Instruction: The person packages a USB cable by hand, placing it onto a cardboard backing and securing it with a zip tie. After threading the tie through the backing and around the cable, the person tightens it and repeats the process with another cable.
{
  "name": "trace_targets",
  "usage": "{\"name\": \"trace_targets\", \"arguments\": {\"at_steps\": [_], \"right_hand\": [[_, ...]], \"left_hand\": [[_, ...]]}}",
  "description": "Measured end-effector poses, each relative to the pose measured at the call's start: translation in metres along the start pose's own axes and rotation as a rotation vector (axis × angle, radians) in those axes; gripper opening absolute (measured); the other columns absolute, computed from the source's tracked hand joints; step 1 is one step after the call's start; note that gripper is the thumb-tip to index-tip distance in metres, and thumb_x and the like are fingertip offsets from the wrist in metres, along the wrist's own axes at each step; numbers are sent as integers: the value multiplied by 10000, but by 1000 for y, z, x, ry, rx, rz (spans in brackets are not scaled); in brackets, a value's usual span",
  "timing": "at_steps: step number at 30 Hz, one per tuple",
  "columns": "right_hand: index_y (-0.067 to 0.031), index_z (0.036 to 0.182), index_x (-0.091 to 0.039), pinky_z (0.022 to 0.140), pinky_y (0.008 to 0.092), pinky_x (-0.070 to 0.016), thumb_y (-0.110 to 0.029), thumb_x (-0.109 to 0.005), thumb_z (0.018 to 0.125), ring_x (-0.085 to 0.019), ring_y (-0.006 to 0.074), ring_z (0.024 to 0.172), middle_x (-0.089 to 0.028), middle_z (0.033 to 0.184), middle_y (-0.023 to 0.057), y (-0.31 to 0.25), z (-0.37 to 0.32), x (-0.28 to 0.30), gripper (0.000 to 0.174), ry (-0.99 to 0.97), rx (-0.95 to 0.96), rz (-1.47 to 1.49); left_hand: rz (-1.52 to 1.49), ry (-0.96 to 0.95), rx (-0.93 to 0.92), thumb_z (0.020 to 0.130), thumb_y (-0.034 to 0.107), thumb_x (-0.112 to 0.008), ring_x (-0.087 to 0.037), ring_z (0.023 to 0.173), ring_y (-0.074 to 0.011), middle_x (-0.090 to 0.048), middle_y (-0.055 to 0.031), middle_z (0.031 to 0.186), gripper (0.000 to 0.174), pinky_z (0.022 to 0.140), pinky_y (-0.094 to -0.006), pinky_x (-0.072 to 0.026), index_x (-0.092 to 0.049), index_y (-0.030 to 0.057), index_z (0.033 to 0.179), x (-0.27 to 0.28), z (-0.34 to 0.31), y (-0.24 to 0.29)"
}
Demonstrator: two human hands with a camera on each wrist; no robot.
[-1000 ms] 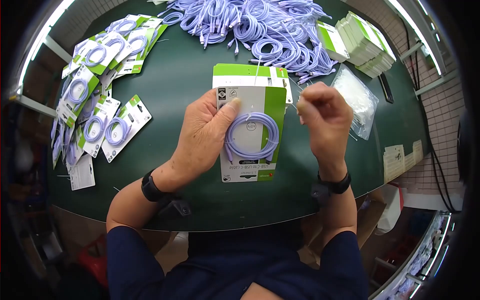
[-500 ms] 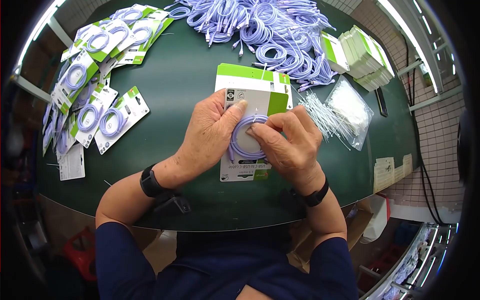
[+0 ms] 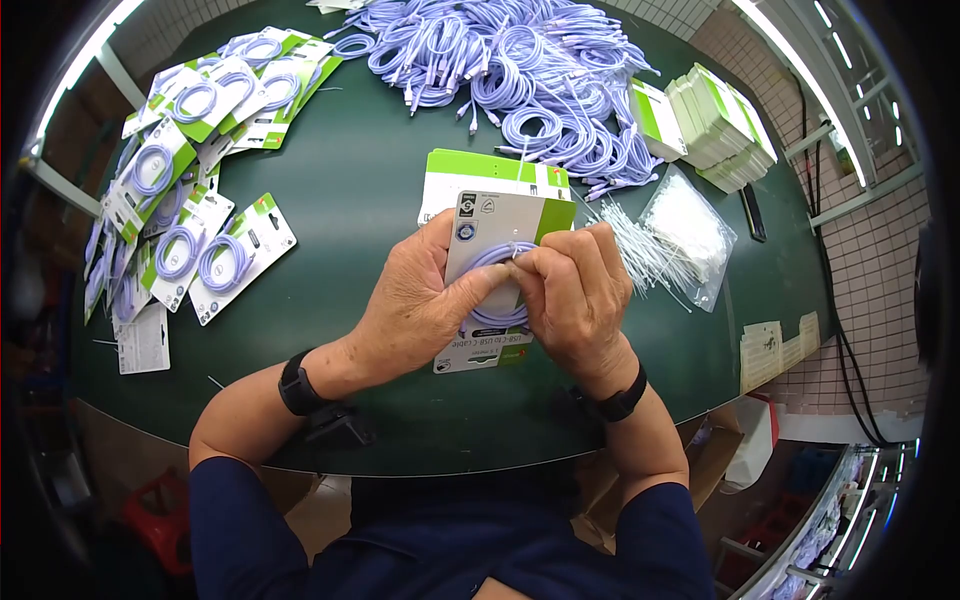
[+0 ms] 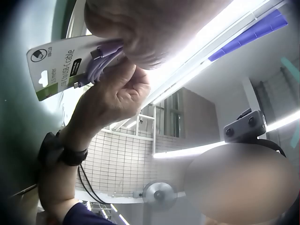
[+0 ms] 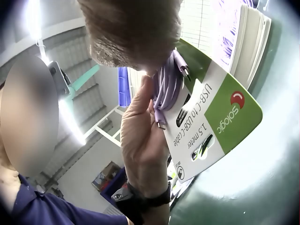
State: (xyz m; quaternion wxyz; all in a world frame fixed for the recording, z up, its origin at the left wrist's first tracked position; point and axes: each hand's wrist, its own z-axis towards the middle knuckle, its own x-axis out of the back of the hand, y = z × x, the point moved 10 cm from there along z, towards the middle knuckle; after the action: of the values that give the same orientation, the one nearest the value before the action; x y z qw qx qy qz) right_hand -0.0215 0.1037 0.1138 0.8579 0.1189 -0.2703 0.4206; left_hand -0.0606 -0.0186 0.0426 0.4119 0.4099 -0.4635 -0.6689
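Note:
My left hand (image 3: pixel 405 290) grips a white and green cable card (image 3: pixel 490 215) at its left edge, the thumb stretched over the coil's middle. On the card lies a coiled lilac USB-C cable (image 3: pixel 500 318), its plugs toward the printed end. My right hand (image 3: pixel 575 300) has curled fingers, with thumb and forefinger pinching a small white cable tie (image 3: pixel 515 250) at the coil's top. The two thumbs meet there and partly hide the tie. In the right wrist view the lilac cable (image 5: pixel 167 86) and the card's printed end (image 5: pixel 220 112) show below the hands.
Behind the card lies a stack of cards (image 3: pixel 480 165). Carded cables (image 3: pixel 160 190) pile up at left, loose lilac cables (image 3: pixel 520 70) at the back. Card stacks (image 3: pixel 715 120), loose white ties (image 3: pixel 640 250) and a clear bag of ties (image 3: pixel 690 235) lie at right.
My right hand has come in from the right of the card to the top of the coil. My left thumb has slid from the card's upper part onto the coil.

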Motion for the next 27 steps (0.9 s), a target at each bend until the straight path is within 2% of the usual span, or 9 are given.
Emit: {"name": "trace_targets", "arguments": {"at_steps": [5, 8, 13, 16, 19, 20, 23, 27], "right_hand": [[-47, 915, -629, 604, 377, -459, -79, -851, 785, -572, 270, 752, -601, 866, 75, -1, -1, -2, 259, -49, 16, -7], [-56, 920, -631, 618, 384, -466, -91, -856, 780, -583, 274, 769, -605, 871, 74, -13, -1, 3, 267, -71, 42, 31], [-69, 928, -629, 656, 386, -501, -110, -862, 798, -603, 278, 790, -616, 881, 68, -27, -1, 8, 271, -64, 21, 215], [-70, 944, -621, 664, 375, -515, -113, -859, 823, -611, 270, 786, -633, 895, 67, -22, -3, 9, 271, -47, -4, 259], [-69, 985, -596, 679, 367, -553, -79, -831, 869, -662, 274, 800, -709, 1004, 114, -17, -7, 5, 263, -57, -61, 409], [-69, 985, -596, 679, 367, -553, -79, -831, 869, -662, 274, 800, -709, 1004, 114, -17, -8, 3, 263, -56, -65, 410], [-66, 1036, -554, 689, 370, -584, -26, -795, 893, -720, 293, 827, -745, 1109, 184, -13, -8, 1, 284, -8, -90, 574], [-64, 1060, -524, 725, 388, -610, 9, -765, 906, -754, 317, 866, -749, 1133, 229, -11, -11, 1, 296, -22, -99, 647]], "left_hand": [[-37, 44, 3, 1033, 54, -635, -672, 1067, -139, -713, -115, 1197, 293, 940, -309, -566, -573, -47, 1300, -1, 1, 2], [-172, 120, 38, 1041, 42, -616, -667, 1081, -134, -707, -109, 1212, 280, 947, -305, -563, -572, -40, 1305, 12, 9, 4], [-191, 141, 11, 1056, 54, -602, -679, 1061, -128, -711, -104, 1212, 270, 931, -298, -572, -579, -33, 1310, 26, 13, 8], [-293, 135, 92, 1062, 75, -606, -692, 1037, -124, -719, -101, 1200, 284, 915, -290, -580, -580, -30, 1325, 27, 14, 1], [-302, 118, 111, 1066, 92, -609, -699, 1028, -124, -722, -102, 1201, 294, 905, -288, -584, -579, -31, 1331, 25, 13, -4], [-309, 109, 120, 1068, 101, -610, -703, 1024, -124, -724, -103, 1202, 299, 900, -286, -586, -579, -31, 1334, 24, 13, -5], [-280, 93, 120, 1062, 90, -615, -699, 1047, -129, -720, -109, 1215, 303, 912, -294, -585, -578, -35, 1336, 22, 10, -4], [-239, 83, 76, 1053, 67, -620, -691, 1079, -137, -715, -117, 1232, 310, 934, -304, -580, -576, -41, 1340, 16, 6, 1]]}}
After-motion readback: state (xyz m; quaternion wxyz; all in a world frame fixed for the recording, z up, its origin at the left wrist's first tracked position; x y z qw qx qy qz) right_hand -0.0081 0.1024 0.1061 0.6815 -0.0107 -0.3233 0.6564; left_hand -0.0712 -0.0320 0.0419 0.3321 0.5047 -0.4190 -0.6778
